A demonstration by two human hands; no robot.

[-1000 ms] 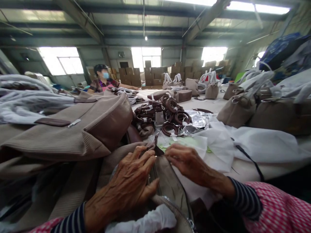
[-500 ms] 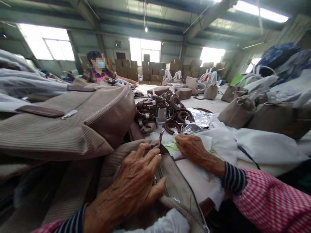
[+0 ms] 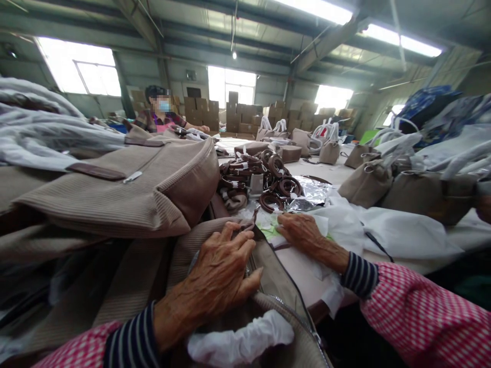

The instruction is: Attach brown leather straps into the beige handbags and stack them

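Straps [image 3: 268, 171] in brown coils pile up beyond an open corduroy bag [image 3: 275, 273] in the foreground, hemmed in at left by a second bag [image 3: 130, 191]. The left hand [image 3: 217, 273] rests loosely spread on the open one; the right hand [image 3: 305, 234] curls at green slips [image 3: 267, 227], its grip hidden.

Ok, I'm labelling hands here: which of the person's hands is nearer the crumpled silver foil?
Right. The right hand is just on the near side of the silver foil; the left hand rests on the open bag, farther off.
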